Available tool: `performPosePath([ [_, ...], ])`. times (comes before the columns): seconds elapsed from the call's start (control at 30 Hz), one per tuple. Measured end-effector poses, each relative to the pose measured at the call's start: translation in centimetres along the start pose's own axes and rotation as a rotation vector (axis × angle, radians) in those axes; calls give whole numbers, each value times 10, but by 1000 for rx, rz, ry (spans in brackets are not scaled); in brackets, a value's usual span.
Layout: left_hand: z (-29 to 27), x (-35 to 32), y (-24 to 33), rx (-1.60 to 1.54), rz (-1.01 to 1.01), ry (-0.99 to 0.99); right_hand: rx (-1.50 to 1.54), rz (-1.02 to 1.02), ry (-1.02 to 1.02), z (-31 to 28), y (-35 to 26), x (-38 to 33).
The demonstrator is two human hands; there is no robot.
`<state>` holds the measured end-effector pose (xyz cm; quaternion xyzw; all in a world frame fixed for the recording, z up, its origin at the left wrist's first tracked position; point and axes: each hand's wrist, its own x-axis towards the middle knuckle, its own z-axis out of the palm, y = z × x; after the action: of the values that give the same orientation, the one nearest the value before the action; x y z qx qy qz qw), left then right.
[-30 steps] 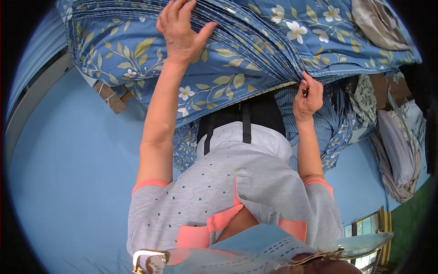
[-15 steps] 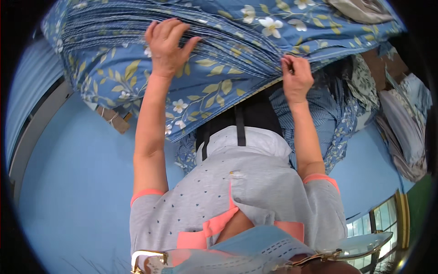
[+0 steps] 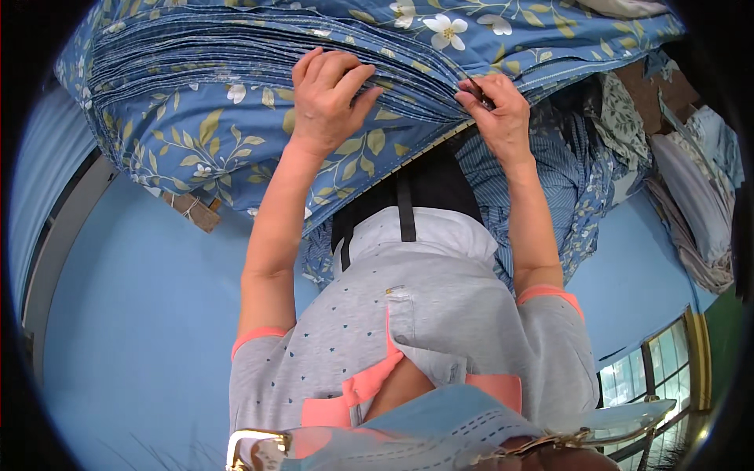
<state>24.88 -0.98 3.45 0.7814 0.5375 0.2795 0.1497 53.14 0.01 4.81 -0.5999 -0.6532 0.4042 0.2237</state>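
A blue floral fabric (image 3: pixel 212 145) with white flowers and olive leaves spreads across the table in front of me. Many of its stitched edges are gathered into a stack of narrow folds (image 3: pixel 181 51), running from the far left toward my right hand. Over these folds is my left hand (image 3: pixel 326 98), its fingers loosely bent and the thumb apart, gripping nothing that I can see. My right hand (image 3: pixel 499 110) is closed around small dark thread snips (image 3: pixel 481 96), whose pointed end reaches the converging edges. Its fingers hide most of the snips.
Below the table edge on the right hang bunched striped and floral cloths (image 3: pixel 542 184). More folded fabric (image 3: pixel 695 204) lies at the far right. A piece of wood tied with string (image 3: pixel 192 210) sticks out under the left side. The floor (image 3: pixel 149 298) is light blue.
My left hand has moved right along the folds, closer to my right hand. My right hand has shifted slightly left and up, and the dark snips now show more clearly. The fabric has slid a little left.
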Motion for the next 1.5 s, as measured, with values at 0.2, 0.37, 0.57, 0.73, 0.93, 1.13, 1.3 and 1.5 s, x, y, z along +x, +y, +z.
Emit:
performPosePath([
  [0.2, 14, 14, 20, -80, 42, 14, -29, -3, -42, 1, 4, 2],
  [0.37, 38, 31, 40, -153, 125, 46, 49, 34, 24, -2, 15, -8],
  [0.57, 58, 22, 58, -165, 93, 16, 274, 197, 84, -4, 14, -21],
  [0.73, 69, 16, 65, -167, 51, 73, 128, 93, 84, -8, 9, -17],
  [0.93, 70, 10, 69, -139, 23, 114, -8, 52, -259, -44, 14, -54],
  [1.13, 71, 11, 69, -182, 24, 98, -82, -72, 46, -18, 0, -16],
  [1.3, 72, 8, 67, -191, 11, 94, -199, -165, -56, -9, 3, -7],
  [1.5, 74, 7, 66, -210, 5, 100, -178, -174, -3, -8, 8, -12],
])
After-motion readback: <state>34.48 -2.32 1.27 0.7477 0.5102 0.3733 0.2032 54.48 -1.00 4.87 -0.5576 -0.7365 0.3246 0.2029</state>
